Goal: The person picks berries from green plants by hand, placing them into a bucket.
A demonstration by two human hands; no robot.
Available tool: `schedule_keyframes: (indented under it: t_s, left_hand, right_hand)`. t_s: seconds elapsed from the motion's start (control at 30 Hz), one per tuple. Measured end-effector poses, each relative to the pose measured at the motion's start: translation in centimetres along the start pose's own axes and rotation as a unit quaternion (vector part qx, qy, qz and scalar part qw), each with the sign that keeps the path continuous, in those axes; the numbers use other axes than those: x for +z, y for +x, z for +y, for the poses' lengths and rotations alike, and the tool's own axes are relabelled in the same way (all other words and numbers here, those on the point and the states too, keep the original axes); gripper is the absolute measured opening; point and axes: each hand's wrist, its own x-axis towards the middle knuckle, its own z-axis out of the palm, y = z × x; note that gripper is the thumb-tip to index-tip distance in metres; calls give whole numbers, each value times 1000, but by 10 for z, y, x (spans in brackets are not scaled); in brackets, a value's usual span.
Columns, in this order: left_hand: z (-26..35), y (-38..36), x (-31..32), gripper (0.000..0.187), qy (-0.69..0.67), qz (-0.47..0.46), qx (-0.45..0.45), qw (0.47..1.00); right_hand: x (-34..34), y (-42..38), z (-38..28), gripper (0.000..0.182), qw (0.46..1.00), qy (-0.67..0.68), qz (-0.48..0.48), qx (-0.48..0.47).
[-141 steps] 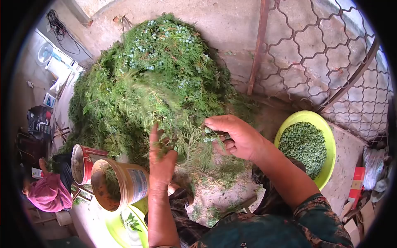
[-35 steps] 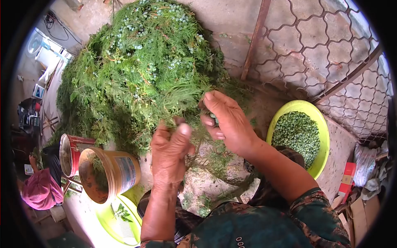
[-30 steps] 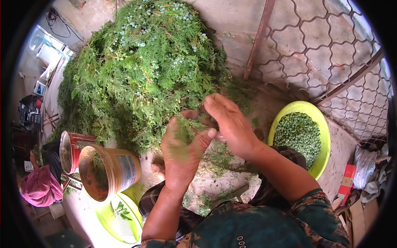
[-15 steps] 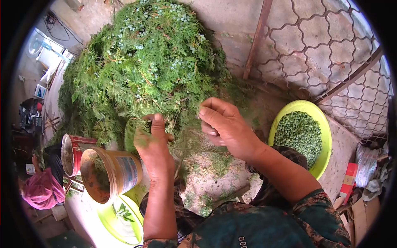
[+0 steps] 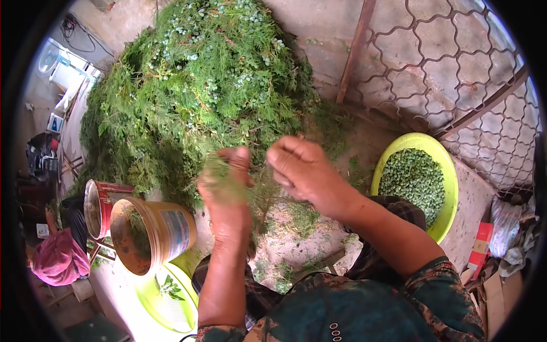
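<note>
My left hand (image 5: 225, 182) is closed around a green cypress sprig (image 5: 219, 171), both smeared by motion. Just to its right, my right hand (image 5: 302, 171) is closed in a pinch, its thumb against the bent fingers. Thin cypress foliage (image 5: 263, 199) hangs between the hands and reaches under the right one; what sits right at the right fingertips is too small to make out. Behind both hands rises a big heap of cypress branches (image 5: 194, 97) dotted with pale blue-green cones.
A yellow-green basin (image 5: 452, 199) of small green cones stands at right, beside a wire mesh panel (image 5: 433, 62). A tan bucket (image 5: 165, 233), a red bucket (image 5: 105, 199) and a bright green basin (image 5: 154, 308) are at left. Another person (image 5: 62, 256) sits at far left.
My left hand has moved slightly right and up, closer to the right hand, with the sprig in it. My right hand has shifted slightly left.
</note>
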Motion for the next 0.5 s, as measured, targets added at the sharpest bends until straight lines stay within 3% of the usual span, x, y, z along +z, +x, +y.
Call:
schedule_keyframes:
  t_s: [0.03, 0.07, 0.1, 0.17, 0.3, 0.4, 0.43, 0.5]
  left_hand:
    - [6, 3, -2, 17, 58, 82, -39, 994]
    - [7, 9, -7, 18, -46, 113, -73, 990]
    - [7, 13, -18, 19, -92, 91, -98, 987]
    - [8, 20, -32, 20, -232, 30, -119, 965]
    - [14, 26, -47, 21, -273, 37, -132, 952]
    - [16, 29, -56, 20, -311, 48, -142, 938]
    - [17, 30, -57, 20, -313, 49, -140, 938]
    - [22, 31, -59, 16, -361, 67, -162, 916]
  right_hand:
    - [-1, -2, -8, 23, 995, 96, -5, 36]
    - [-6, -4, -17, 23, 994, 105, 4, 40]
    - [-12, -4, -23, 23, 993, 108, 5, 43]
    - [-25, -1, -32, 26, 961, 273, 27, 39]
    - [-49, -3, -39, 31, 964, 264, 1, 13]
    - [-54, -10, -48, 33, 998, 56, -22, -13]
    - [-52, -9, -49, 33, 998, 54, -24, -14]
    - [-46, -10, -45, 33, 952, -277, -34, -128]
